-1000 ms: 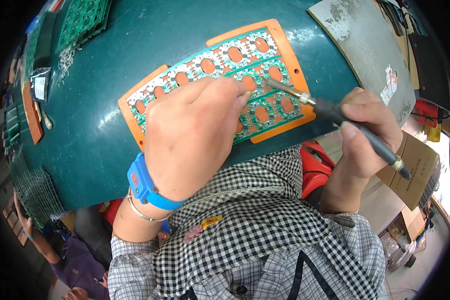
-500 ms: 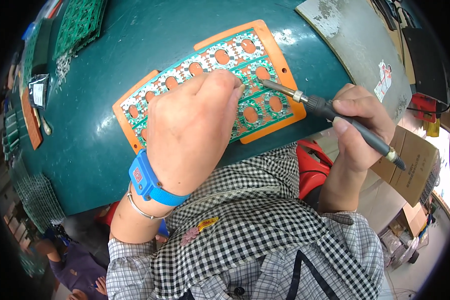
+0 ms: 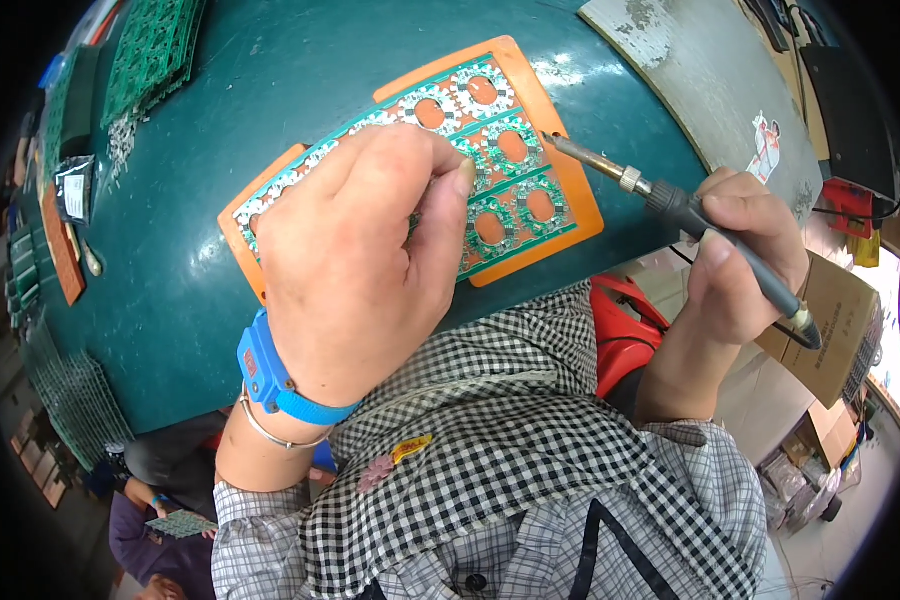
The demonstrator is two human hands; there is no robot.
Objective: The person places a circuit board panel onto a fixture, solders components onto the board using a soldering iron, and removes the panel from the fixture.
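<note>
A panel of round green-and-white circuit boards [image 3: 520, 177] lies in an orange tray [image 3: 578, 205] on the green table. Over the panel's left and middle part is my left hand [image 3: 355, 235], its thumb and forefinger pinched together; what they hold, if anything, is hidden. My right hand [image 3: 738, 265] grips a soldering iron [image 3: 682, 208] by its dark handle. The iron's tip points left and sits above the tray's right border, apart from the boards. A blue wrist strap [image 3: 280, 375] circles my left wrist.
Green board panels [image 3: 155, 55] stand at the far left beside a heap of small white pieces [image 3: 121, 145] and a small bag [image 3: 74, 188]. A worn grey sheet [image 3: 660, 50] covers the right side. Lower left, another person [image 3: 160, 550] holds a green board [image 3: 182, 523].
The soldering iron has moved right, its tip leaving the boards for the tray's border. My left hand has shifted slightly left. A green board now shows in the other person's hands.
</note>
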